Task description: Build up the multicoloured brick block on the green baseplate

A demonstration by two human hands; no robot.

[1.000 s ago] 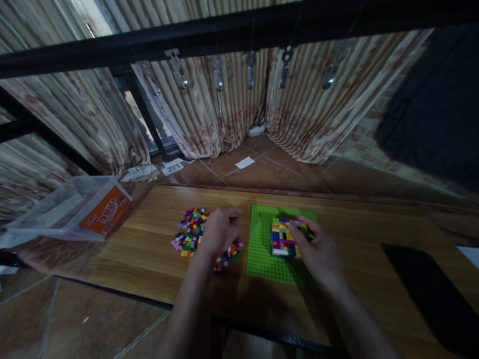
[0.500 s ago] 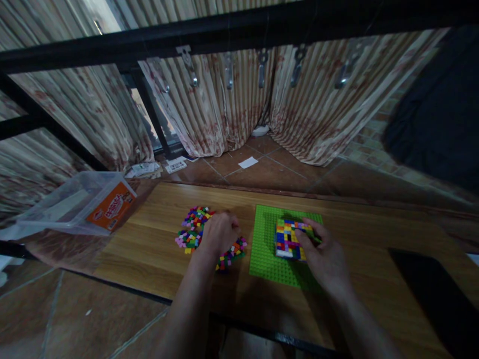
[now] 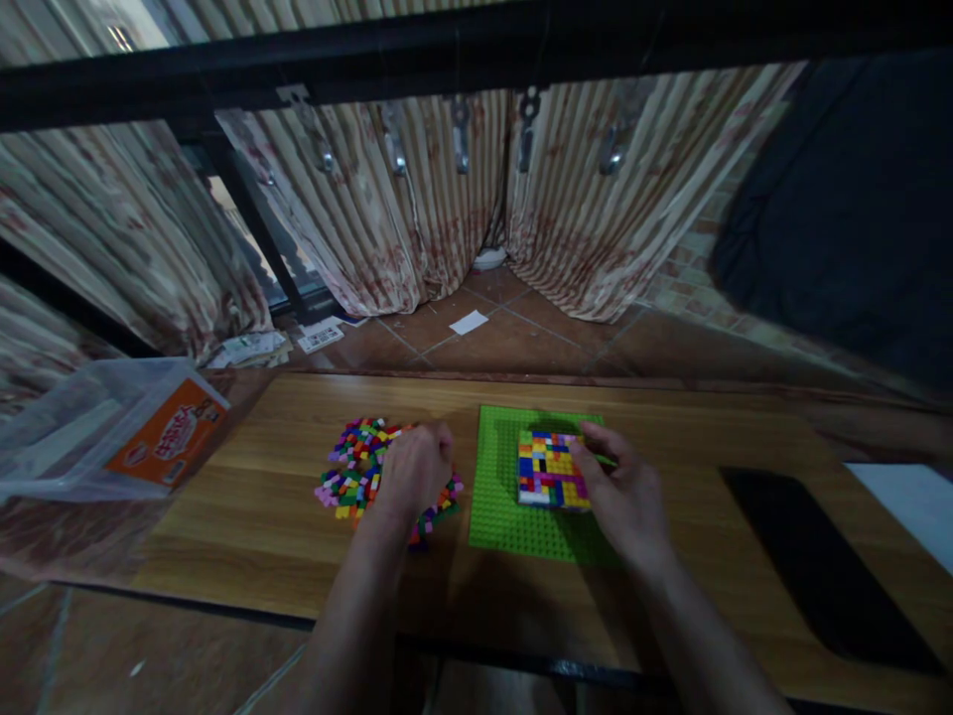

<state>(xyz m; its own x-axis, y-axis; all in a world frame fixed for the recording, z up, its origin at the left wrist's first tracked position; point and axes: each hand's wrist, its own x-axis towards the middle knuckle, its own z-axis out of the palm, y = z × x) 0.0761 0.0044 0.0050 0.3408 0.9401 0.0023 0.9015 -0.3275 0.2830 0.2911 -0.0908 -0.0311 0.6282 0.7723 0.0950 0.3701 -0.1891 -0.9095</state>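
Observation:
A block of many-coloured building bricks (image 3: 552, 475) sits on the green baseplate (image 3: 495, 506). Around its right side curl the fingers of my right hand (image 3: 625, 492), the thumb lying on its top near the right edge. To the left, over a spread of loose building bricks (image 3: 353, 482), hovers my left hand (image 3: 413, 472) with its fingers bent and drawn together. The fingertips point away from me, so anything pinched in them is hidden. Part of the loose bricks is covered by this hand.
A clear plastic box (image 3: 141, 427) with an orange label stands past the table's left end. On the right of the wooden table (image 3: 692, 427) lies a black flat object (image 3: 819, 566), with a white sheet (image 3: 904, 506) beyond it. Hooks (image 3: 462, 139) hang from a black bar.
My left hand has come down slightly over the loose bricks and its fingers have drawn in. My right hand stays at the brick block. The whole view has shifted with my head.

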